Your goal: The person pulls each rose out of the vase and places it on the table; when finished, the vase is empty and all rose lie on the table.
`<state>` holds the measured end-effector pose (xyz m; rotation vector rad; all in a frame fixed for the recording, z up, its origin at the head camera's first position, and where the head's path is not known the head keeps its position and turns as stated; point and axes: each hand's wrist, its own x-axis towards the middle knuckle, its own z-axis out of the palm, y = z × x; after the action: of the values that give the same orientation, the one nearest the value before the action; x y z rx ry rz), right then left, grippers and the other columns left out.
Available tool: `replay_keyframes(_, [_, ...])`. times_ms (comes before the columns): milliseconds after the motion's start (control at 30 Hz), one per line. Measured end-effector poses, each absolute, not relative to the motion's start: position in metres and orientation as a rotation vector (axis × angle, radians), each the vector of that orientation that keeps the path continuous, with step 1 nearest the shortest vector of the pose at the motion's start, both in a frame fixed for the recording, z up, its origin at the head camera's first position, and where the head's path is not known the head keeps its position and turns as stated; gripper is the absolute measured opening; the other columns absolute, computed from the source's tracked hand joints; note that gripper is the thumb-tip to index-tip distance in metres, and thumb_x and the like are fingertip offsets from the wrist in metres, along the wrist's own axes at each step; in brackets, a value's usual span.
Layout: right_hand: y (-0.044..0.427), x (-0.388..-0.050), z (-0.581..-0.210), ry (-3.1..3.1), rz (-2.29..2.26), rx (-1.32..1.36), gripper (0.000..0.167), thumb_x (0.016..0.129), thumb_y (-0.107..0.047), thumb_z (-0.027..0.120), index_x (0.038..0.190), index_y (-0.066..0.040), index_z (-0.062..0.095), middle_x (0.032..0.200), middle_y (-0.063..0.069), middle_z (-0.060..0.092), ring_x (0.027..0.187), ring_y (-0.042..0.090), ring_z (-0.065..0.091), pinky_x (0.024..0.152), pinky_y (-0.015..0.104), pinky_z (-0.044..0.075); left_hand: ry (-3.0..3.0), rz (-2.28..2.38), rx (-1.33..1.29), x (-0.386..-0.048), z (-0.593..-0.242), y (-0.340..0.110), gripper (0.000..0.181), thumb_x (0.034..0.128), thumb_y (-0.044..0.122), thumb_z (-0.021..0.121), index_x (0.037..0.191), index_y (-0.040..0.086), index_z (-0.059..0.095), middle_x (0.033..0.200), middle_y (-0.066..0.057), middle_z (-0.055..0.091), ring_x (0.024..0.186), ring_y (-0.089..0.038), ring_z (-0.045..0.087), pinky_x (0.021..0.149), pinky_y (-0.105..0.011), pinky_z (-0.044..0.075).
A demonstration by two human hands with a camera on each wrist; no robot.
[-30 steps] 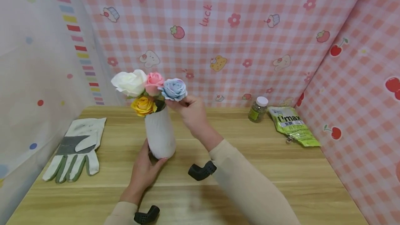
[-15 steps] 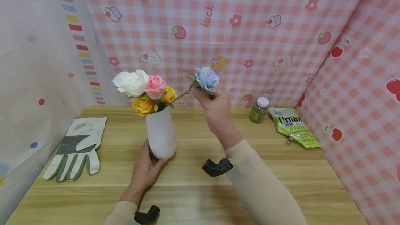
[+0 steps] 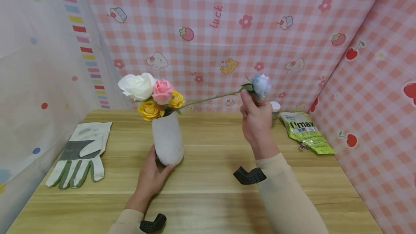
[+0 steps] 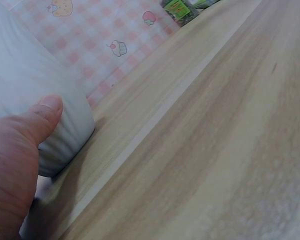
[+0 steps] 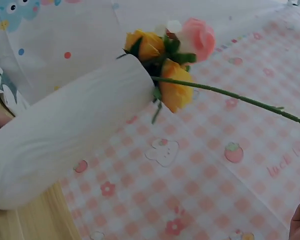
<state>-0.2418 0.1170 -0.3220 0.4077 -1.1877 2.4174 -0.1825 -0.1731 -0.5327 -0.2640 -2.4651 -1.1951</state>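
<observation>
A white vase (image 3: 167, 139) leans slightly on the wooden table, with my left hand (image 3: 151, 176) gripping its lower part. In the left wrist view the thumb (image 4: 49, 107) lies along the vase's side. White (image 3: 137, 86), pink (image 3: 163, 91) and yellow roses (image 3: 151, 109) stand in its mouth. To the right, my right hand (image 3: 256, 122) pinches a blue rose (image 3: 261, 85) just below its bloom. That rose's long green stem (image 3: 211, 98) slants down to the vase; in the right wrist view the stem's end (image 5: 162, 80) is at the rim, and whether it is still inside is hidden.
A white and grey work glove (image 3: 79, 154) lies at the table's left. Behind my right hand a white-capped jar (image 3: 275, 107) is partly hidden. A green Umax pouch (image 3: 307, 133) lies at the right back. Patterned cloth walls (image 3: 201, 46) enclose the table.
My right hand has moved right, drawing the blue rose away from the other flowers and baring its stem. A second yellow rose has come into sight. My left hand and the vase have stayed put.
</observation>
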Motion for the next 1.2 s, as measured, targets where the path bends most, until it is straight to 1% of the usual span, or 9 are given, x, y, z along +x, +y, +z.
replay_keyframes(133, [0.142, -0.239, -0.33, -1.07, 2.467, 0.432, 0.028, 0.089, -0.002, 0.066, 0.067, -0.009, 0.05, 0.057, -0.004, 0.03, 0.049, 0.009, 0.019, 0.05, 0.022, 0.016, -2.463, -1.179, -0.261, -0.182, -0.533, -0.174, 0.094, 0.0815, 0.027, 0.079, 0.151, 0.002, 0.02, 0.141, -0.024, 0.041, 0.124, -0.036, 0.045, 0.099, -0.052, 0.037])
replay_keyframes(200, [0.154, -0.237, -0.334, -1.013, 2.498, 0.439, 0.024, 0.09, -0.002, 0.065, 0.071, -0.007, 0.051, 0.058, -0.002, 0.03, 0.049, 0.01, 0.017, 0.05, 0.022, 0.014, -2.459, -1.18, -0.262, -0.183, -0.533, -0.174, 0.094, 0.0812, 0.027, 0.079, 0.151, 0.002, 0.021, 0.14, -0.024, 0.042, 0.124, -0.036, 0.046, 0.099, -0.052, 0.037])
replay_keyframes(333, [0.176, -0.232, -0.346, -0.984, 2.512, 0.365, 0.028, 0.09, -0.002, 0.064, 0.066, -0.005, 0.051, 0.058, 0.0, 0.032, 0.05, 0.011, 0.022, 0.049, 0.021, 0.017, -2.463, -1.185, -0.26, -0.184, -0.534, -0.172, 0.094, 0.0811, 0.029, 0.079, 0.151, 0.002, 0.022, 0.139, -0.024, 0.044, 0.123, -0.036, 0.047, 0.098, -0.052, 0.038])
replay_keyframes(433, [0.189, -0.227, -0.356, -1.062, 2.454, 0.275, 0.024, 0.09, 0.0, 0.064, 0.067, -0.002, 0.058, 0.059, 0.003, 0.042, 0.052, 0.012, 0.034, 0.048, 0.02, 0.027, -2.471, -1.21, -0.264, -0.184, -0.534, -0.171, 0.094, 0.0818, 0.031, 0.078, 0.152, 0.004, 0.02, 0.14, -0.023, 0.043, 0.125, -0.035, 0.046, 0.1, -0.052, 0.037])
replay_keyframes(600, [0.205, -0.221, -0.373, -1.269, 2.342, 0.224, 0.01, 0.09, 0.001, 0.063, 0.081, 0.002, 0.068, 0.073, 0.009, 0.066, 0.054, 0.015, 0.05, 0.049, 0.02, 0.037, -2.465, -1.241, -0.274, -0.184, -0.533, -0.17, 0.095, 0.0828, 0.032, 0.077, 0.153, 0.006, 0.018, 0.144, -0.022, 0.039, 0.129, -0.035, 0.042, 0.102, -0.052, 0.035])
replay_keyframes(833, [0.224, -0.217, -0.39, -1.45, 2.127, 0.15, 0.007, 0.086, 0.004, 0.067, 0.081, 0.001, 0.068, 0.068, 0.008, 0.069, 0.051, 0.012, 0.06, 0.048, 0.02, 0.045, -2.482, -1.225, -0.268, -0.183, -0.531, -0.17, 0.095, 0.0837, 0.032, 0.076, 0.152, 0.004, 0.017, 0.145, -0.024, 0.037, 0.13, -0.036, 0.04, 0.103, -0.052, 0.035])
replay_keyframes(900, [0.229, -0.216, -0.395, -1.454, 2.088, 0.143, 0.004, 0.084, 0.005, 0.069, 0.088, 0.002, 0.07, 0.072, 0.008, 0.071, 0.055, 0.012, 0.063, 0.048, 0.02, 0.046, -2.485, -1.224, -0.263, -0.183, -0.531, -0.171, 0.095, 0.0839, 0.032, 0.076, 0.152, 0.004, 0.017, 0.146, -0.024, 0.036, 0.131, -0.036, 0.039, 0.104, -0.052, 0.034])
replay_keyframes(1033, [0.238, -0.218, -0.405, -1.494, 1.996, 0.137, 0.015, 0.083, 0.005, 0.07, 0.098, 0.009, 0.069, 0.075, 0.005, 0.072, 0.059, 0.011, 0.066, 0.048, 0.019, 0.046, -2.483, -1.214, -0.259, -0.182, -0.532, -0.172, 0.095, 0.084, 0.033, 0.075, 0.152, 0.003, 0.016, 0.146, -0.024, 0.035, 0.132, -0.037, 0.038, 0.104, -0.053, 0.033])
replay_keyframes(1200, [0.248, -0.223, -0.417, -1.616, 1.873, 0.205, 0.019, 0.083, 0.006, 0.069, 0.097, 0.019, 0.066, 0.069, 0.005, 0.07, 0.051, 0.01, 0.059, 0.046, 0.017, 0.045, -2.472, -1.224, -0.265, -0.183, -0.533, -0.173, 0.095, 0.0841, 0.033, 0.075, 0.153, 0.003, 0.016, 0.147, -0.024, 0.035, 0.132, -0.036, 0.038, 0.104, -0.052, 0.033])
